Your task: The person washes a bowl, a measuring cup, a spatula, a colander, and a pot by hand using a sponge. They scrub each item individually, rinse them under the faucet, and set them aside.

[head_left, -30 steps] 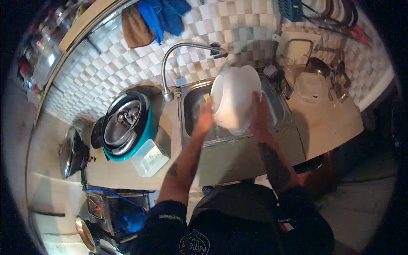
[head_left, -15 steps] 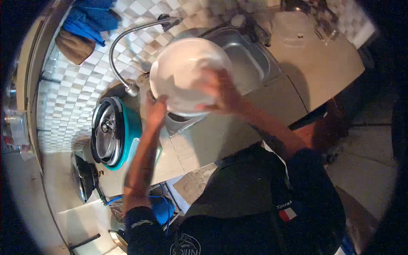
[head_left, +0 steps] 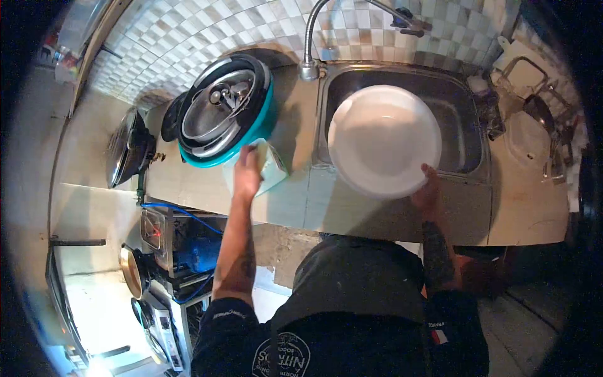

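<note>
A large round white basin (head_left: 384, 141) sits over the front of the steel sink (head_left: 461, 125), and its pale inside faces up. My right hand (head_left: 427, 193) grips its near right rim, thumb over the edge. Off to the left, my left hand (head_left: 247, 176) is at a small pale, boxy container (head_left: 271, 171) on the counter. Its fingers are curled together; what they hold, if anything, is hidden. Just behind that hand, a teal tub (head_left: 267, 119) carries dark-rimmed bowls and a metal pot (head_left: 217, 110) with ladles or spoons inside.
A flexible-neck faucet (head_left: 308, 66) hangs at the sink's left back corner. Clear containers and utensils (head_left: 526, 135) crowd the counter's right end. A dark pan or lid (head_left: 122, 151) leans at the far left. Below stands a rack with a blue item (head_left: 198, 251).
My left hand has let go of the basin and moved left to the pale container. My right hand has gone from inside the basin to its rim. The view has turned.
</note>
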Motion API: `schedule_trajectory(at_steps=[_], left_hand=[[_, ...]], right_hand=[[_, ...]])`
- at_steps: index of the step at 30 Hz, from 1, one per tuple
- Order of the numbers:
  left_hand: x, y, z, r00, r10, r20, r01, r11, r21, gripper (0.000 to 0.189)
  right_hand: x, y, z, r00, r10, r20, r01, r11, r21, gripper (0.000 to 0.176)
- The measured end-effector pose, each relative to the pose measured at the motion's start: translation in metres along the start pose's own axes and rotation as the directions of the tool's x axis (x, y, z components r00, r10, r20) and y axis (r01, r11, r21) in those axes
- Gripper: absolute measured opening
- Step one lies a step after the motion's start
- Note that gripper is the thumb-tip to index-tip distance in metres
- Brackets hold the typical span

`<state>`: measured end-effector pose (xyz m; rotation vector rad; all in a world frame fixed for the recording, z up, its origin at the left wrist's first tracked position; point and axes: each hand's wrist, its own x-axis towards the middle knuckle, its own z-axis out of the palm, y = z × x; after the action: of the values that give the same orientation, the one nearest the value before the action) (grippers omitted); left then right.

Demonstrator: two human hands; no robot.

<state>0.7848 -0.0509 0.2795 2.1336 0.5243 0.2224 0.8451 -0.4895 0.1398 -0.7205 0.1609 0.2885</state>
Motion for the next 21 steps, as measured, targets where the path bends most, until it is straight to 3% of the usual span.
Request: schedule_trajectory(at_steps=[1,2,3,4,5,7,10,11,14,16,17,19,21], left_hand=[[0.001,-0.031,-0.014,0.998,0.060,0.029,-0.064,0.980,0.190,0.040],[0.019,-0.105,-0.031,0.808,0.518,0.280,-0.566,0.553,0.611,0.039],[0.030,-0.136,-0.042,0.784,0.415,0.462,-0.618,0.450,0.645,0.041],[0.034,-0.135,-0.043,0.815,0.273,0.511,-0.574,0.506,0.644,0.044],[0.039,-0.133,-0.043,0.826,0.126,0.549,-0.519,0.549,0.655,0.047],[0.038,-0.081,-0.035,0.857,-0.237,0.458,-0.088,0.808,0.583,0.053],[0.064,-0.139,-0.005,0.876,0.055,0.479,-0.262,0.889,0.376,0.057],[0.060,-0.117,-0.006,0.880,0.045,0.473,-0.247,0.894,0.375,0.051],[0.037,-0.018,-0.022,0.894,0.246,0.375,-0.383,0.853,0.354,0.054],[0.025,0.051,-0.016,0.848,0.454,0.273,-0.494,0.863,0.102,0.057],[0.020,0.084,-0.001,0.765,0.579,0.283,-0.636,0.748,0.190,0.057],[0.012,0.109,0.058,0.804,0.475,0.358,-0.592,0.700,0.401,0.053],[-0.005,0.102,0.134,0.518,0.757,0.399,-0.855,0.443,0.269,0.055]], right_hand=[[-0.003,0.002,0.006,0.998,-0.028,-0.061,0.030,0.999,0.041,0.059],[-0.009,0.005,0.019,0.992,-0.049,-0.120,0.059,0.995,0.078,0.057],[-0.012,0.006,0.028,0.982,-0.070,-0.175,0.091,0.989,0.113,0.056],[-0.003,0.017,0.004,0.941,-0.339,-0.014,0.317,0.894,-0.317,0.055],[0.015,0.036,-0.045,0.837,-0.491,0.244,0.520,0.572,-0.634,0.055],[0.023,0.039,-0.067,0.722,-0.473,0.505,0.649,0.208,-0.732,0.055],[-0.007,0.023,-0.012,0.807,-0.429,0.406,0.586,0.490,-0.645,0.054],[-0.011,0.020,0.010,0.830,-0.415,0.373,0.557,0.577,-0.597,0.054],[-0.006,0.019,0.025,0.946,-0.300,0.121,0.323,0.859,-0.397,0.066],[0.002,0.016,0.029,0.968,-0.251,0.025,0.246,0.918,-0.311,0.078],[0.004,0.015,0.033,0.962,-0.271,0.032,0.266,0.906,-0.330,0.081],[0.010,0.021,0.042,0.956,-0.293,0.018,0.287,0.923,-0.255,0.092],[0.011,0.026,0.051,0.952,-0.305,-0.005,0.301,0.941,-0.154,0.099]])
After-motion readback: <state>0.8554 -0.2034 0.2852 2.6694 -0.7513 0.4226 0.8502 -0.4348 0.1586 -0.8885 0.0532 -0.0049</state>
